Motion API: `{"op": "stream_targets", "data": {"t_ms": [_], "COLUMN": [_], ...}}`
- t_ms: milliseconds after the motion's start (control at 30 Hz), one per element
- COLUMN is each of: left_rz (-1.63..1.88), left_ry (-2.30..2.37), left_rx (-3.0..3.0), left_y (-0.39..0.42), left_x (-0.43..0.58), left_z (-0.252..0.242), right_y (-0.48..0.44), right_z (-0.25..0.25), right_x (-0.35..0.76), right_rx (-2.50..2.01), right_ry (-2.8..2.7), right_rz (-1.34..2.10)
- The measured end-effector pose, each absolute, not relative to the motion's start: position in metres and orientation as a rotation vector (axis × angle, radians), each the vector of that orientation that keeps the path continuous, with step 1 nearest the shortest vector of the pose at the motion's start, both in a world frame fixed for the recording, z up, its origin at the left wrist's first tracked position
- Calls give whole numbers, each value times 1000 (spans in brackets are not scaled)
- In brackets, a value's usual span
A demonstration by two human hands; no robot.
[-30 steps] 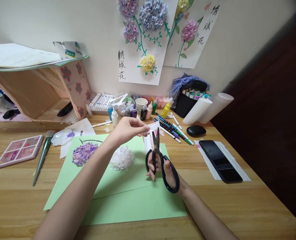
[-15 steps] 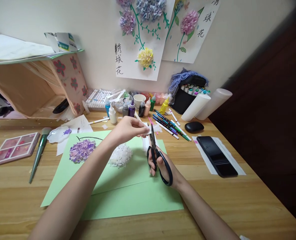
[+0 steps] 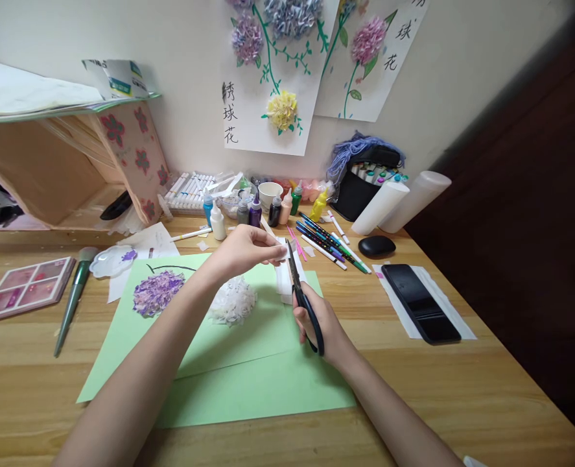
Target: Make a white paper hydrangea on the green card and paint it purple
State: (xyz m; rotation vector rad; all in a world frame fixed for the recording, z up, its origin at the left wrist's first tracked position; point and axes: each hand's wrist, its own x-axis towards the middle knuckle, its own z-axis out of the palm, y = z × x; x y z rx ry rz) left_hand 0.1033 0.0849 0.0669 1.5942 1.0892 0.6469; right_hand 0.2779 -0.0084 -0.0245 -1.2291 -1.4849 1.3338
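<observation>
My left hand (image 3: 252, 250) pinches a small piece of white paper (image 3: 284, 250) above the green sheets. Black-handled scissors (image 3: 303, 298) are in my right hand (image 3: 323, 321), their blades pointing up and touching or just beside the paper's right edge. Below lie overlapping green paper sheets (image 3: 268, 383). On them sit a purple ruffled paper flower (image 3: 157, 293), with a dark curved line above it, and a white one (image 3: 233, 301), partly behind my left wrist. A white paper strip (image 3: 285, 282) lies just behind the scissors.
Several paint bottles (image 3: 255, 213) and a white cup (image 3: 270, 194) stand along the wall. Pens (image 3: 328, 241), a mouse (image 3: 376, 246) and a phone (image 3: 421, 303) are to the right. A brush (image 3: 76, 298) and a pink palette (image 3: 24, 288) lie at left.
The scissors have turned and their blades have come together, tips now further left. The paper's part right of the blades is gone from the pinch; a white scrap lies by the pens.
</observation>
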Motion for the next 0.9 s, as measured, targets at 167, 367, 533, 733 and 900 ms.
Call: {"op": "stream_targets", "data": {"t_ms": [167, 367, 533, 733, 900], "left_rz": [638, 738, 723, 685, 623], "left_ry": [1097, 1119, 1097, 970, 921], "left_rx": [1579, 1476, 1443, 1431, 1474], "left_y": [87, 89, 88, 87, 81], "left_x": [101, 105, 108, 112, 124], "left_z": [64, 60, 59, 57, 51], "right_y": [-6, 9, 20, 26, 21], "right_z": [-25, -8, -2, -12, 0], "right_x": [277, 310, 349, 354, 323], "right_rx": [-1307, -1585, -2224, -2032, -1336], "right_ry": [-1464, -1491, -1688, -1610, -1288], "right_rz": [1315, 1132, 340, 159, 835]}}
